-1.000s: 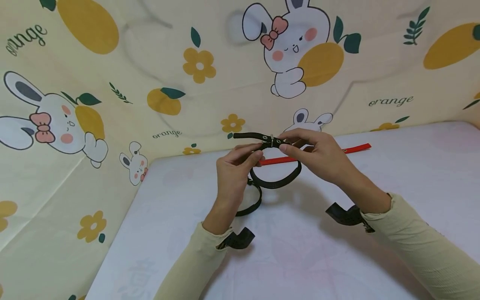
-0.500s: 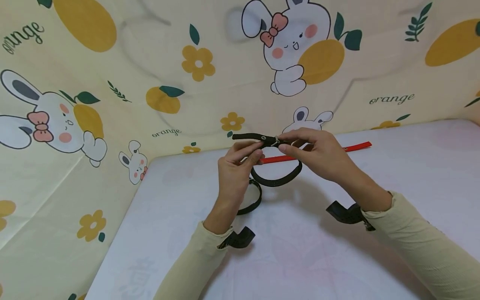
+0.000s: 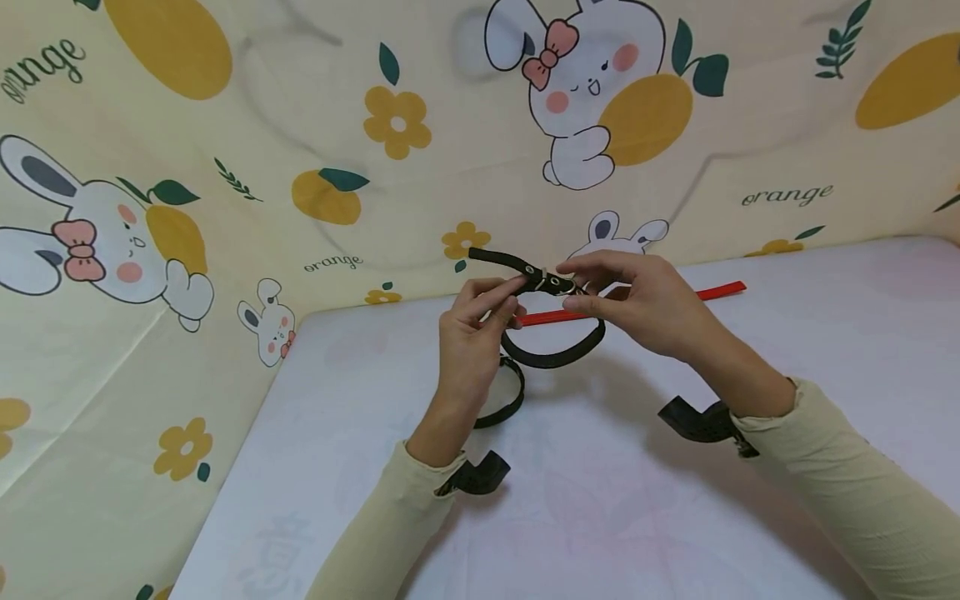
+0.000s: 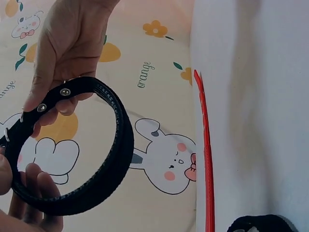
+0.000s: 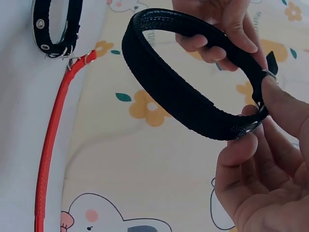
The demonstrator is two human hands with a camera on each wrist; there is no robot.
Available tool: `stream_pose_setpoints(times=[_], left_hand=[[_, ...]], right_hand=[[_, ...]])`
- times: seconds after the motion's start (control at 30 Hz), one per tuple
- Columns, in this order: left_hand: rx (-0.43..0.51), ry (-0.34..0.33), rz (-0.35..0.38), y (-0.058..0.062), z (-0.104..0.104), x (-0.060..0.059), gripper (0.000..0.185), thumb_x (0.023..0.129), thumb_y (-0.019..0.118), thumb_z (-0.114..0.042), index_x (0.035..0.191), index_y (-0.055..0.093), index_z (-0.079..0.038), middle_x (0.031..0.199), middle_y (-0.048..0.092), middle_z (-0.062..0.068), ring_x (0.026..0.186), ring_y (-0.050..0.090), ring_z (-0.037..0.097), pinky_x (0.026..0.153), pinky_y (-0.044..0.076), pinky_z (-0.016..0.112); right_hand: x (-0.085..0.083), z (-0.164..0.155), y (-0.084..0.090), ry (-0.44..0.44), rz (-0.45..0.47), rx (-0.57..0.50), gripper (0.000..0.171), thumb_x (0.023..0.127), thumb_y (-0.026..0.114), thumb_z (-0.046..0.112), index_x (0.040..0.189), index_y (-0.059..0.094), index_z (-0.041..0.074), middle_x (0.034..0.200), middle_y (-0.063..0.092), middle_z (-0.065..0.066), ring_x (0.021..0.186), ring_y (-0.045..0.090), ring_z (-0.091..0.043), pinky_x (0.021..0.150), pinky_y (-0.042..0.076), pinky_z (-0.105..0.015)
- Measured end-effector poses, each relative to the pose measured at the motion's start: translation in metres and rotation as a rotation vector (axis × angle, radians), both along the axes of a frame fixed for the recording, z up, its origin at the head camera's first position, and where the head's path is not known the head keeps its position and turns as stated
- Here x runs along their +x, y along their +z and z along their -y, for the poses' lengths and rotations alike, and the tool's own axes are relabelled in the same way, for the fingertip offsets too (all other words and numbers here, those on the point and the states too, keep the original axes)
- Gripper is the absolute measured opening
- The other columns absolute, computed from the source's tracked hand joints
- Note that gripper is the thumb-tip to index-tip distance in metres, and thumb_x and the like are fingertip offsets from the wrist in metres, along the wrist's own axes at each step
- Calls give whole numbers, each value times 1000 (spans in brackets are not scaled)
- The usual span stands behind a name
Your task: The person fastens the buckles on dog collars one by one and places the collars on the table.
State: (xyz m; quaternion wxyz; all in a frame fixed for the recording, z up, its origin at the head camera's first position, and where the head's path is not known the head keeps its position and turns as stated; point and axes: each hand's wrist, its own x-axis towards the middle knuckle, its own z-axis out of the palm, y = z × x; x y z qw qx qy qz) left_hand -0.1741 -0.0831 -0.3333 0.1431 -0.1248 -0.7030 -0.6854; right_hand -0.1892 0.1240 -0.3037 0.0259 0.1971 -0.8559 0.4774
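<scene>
Both hands hold up a black buckled dog collar (image 3: 555, 359), bent into a loop above the table. My left hand (image 3: 471, 350) pinches the strap at the left of the buckle. The collar's loose tail (image 3: 495, 254) sticks out past those fingers, up and to the left. My right hand (image 3: 641, 304) pinches the collar at the buckle end with thumb and fingertips. Metal eyelets (image 4: 65, 92) show on the strap in the left wrist view. In the right wrist view, the right thumb (image 5: 285, 106) lies against the metal fitting.
A red collar (image 3: 722, 291) lies straight along the table's back, partly hidden behind the hands. A second black collar (image 3: 512, 410), fastened in a loop, rests on the white table (image 3: 585, 517) behind the left wrist. A printed cloth (image 3: 420, 200) hangs behind the table.
My right fingers have drawn slightly right, baring more of the strap and metal fitting between the hands. The collar's loose tail now tilts higher. My left hand stays nearly in place.
</scene>
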Motion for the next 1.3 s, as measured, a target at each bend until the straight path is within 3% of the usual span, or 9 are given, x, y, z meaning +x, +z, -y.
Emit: stream_pose_setpoints(times=[0.2, 0.37, 0.47, 0.77, 1.0, 1.17, 1.3], left_hand=[[-24, -8, 42, 1, 1, 0, 32, 92, 66, -3, 124, 70, -6, 114, 61, 9, 87, 66, 16, 79, 57, 22], [-40, -67, 185, 1, 3, -1, 41, 91, 70, -9, 132, 64, -12, 119, 68, 11, 102, 67, 17, 94, 55, 27], [-56, -55, 238, 0, 4, -1, 38, 92, 69, -11, 130, 65, -11, 116, 70, 13, 105, 66, 16, 98, 54, 30], [90, 11, 245, 6, 9, -6, 28, 96, 61, -7, 124, 67, -6, 105, 69, 12, 90, 71, 13, 93, 56, 28], [105, -33, 314, 7, 9, -7, 32, 96, 62, -10, 128, 65, -9, 100, 66, 1, 87, 60, 14, 86, 51, 23], [89, -32, 352, 5, 8, -8, 32, 96, 65, -15, 128, 66, -13, 104, 64, -2, 96, 59, 14, 91, 49, 27], [86, -10, 338, 4, 9, -8, 31, 95, 67, -14, 126, 69, -14, 113, 65, -1, 105, 59, 15, 93, 49, 27]], right_hand=[[-1, -1, 1, -13, -7, -10, 36, 91, 74, 23, 126, 67, 20, 112, 69, 0, 100, 62, -10, 84, 52, -17], [-1, -4, 0, -68, -4, 3, 35, 93, 72, 25, 127, 66, 21, 106, 70, -2, 102, 66, -16, 81, 51, -20], [0, -6, 0, -87, 9, -6, 35, 92, 73, 28, 126, 66, 22, 105, 71, -2, 102, 67, -17, 78, 50, -23], [-2, -8, 2, -85, 39, -17, 35, 92, 73, 30, 125, 66, 23, 109, 70, -1, 101, 66, -14, 77, 50, -23], [-5, -9, 1, -70, 60, 1, 34, 92, 72, 29, 124, 66, 22, 107, 70, -3, 101, 65, -15, 82, 49, -30], [-5, -11, 2, -78, 80, 17, 36, 90, 74, 34, 123, 66, 24, 108, 72, -4, 102, 66, -17, 83, 47, -35], [-5, -11, 2, -68, 83, 28, 38, 90, 74, 36, 125, 65, 24, 111, 71, -4, 105, 66, -19, 82, 47, -35]])
